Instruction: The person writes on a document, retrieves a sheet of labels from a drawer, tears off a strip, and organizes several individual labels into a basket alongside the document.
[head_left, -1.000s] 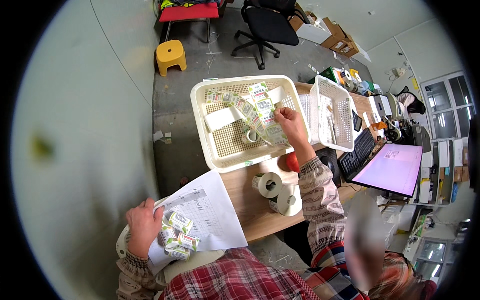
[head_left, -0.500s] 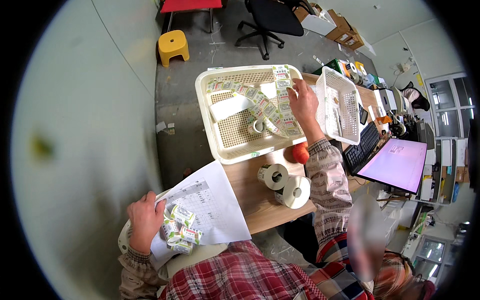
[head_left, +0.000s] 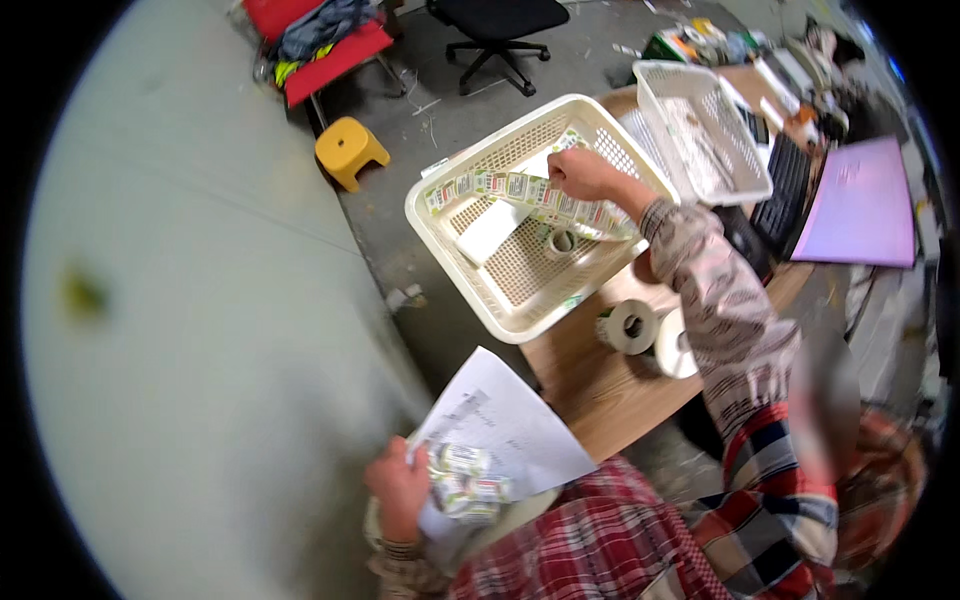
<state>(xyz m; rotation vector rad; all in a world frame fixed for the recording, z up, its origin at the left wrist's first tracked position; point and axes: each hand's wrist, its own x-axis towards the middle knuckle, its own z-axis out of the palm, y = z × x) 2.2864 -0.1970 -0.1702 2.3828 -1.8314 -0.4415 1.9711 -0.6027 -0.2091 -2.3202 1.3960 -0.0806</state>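
My left hand grips the left edge of a printed paper sheet. Several small label rolls lie on the sheet beside its fingers, a bit blurred. Over a cream plastic basket, my right hand is closed on a long strip of green and white labels. The strip curves across the basket, partly lying in it. A small label roll sits on the basket floor, near a white flat piece.
Two large white rolls stand on the wooden table, one partly behind my right sleeve. A second white basket, a keyboard and a laptop-like screen are farther right. A yellow stool stands on the floor.
The view has shifted and turned, so everything sits differently in it. My right hand has closed from a looser pose and moved toward the middle of the basket. My left hand still grips the sheet.
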